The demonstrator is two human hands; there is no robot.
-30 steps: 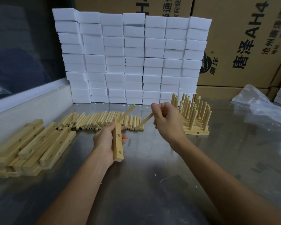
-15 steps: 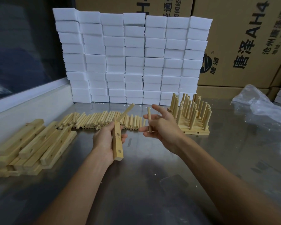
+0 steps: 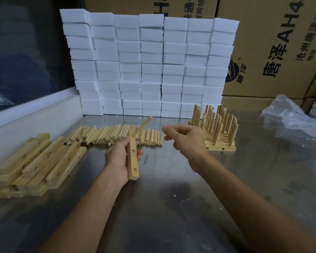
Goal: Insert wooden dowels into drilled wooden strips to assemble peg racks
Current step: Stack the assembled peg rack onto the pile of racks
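The dowel that stood between the right hand's [image 3: 185,138] fingers half a second ago no longer shows there; that hand now hangs above the counter [image 3: 171,207] with its fingers loosely curled toward the loose dowels, and whether its grip still hides anything I cannot tell. The left hand [image 3: 119,161] has kept its place, its grip closed around a drilled wooden strip [image 3: 132,159] held nearly upright above the counter, fingertips showing past the strip's right edge. Two open holes show on the strip's face, and one inserted dowel [image 3: 142,127] slants up and to the right from its top end. Behind the hands a row of loose dowels [image 3: 117,136] lies on the counter, side by side. At the left sits a pile of drilled strips [image 3: 38,161], stacked and overlapping. To the right of the right hand stand finished peg racks [image 3: 215,128], their pegs pointing up. A wall of white foam blocks [image 3: 149,66] rises at the back of the counter, with cardboard boxes [image 3: 274,48] behind it and a crumpled plastic bag [image 3: 292,117] at the far right.
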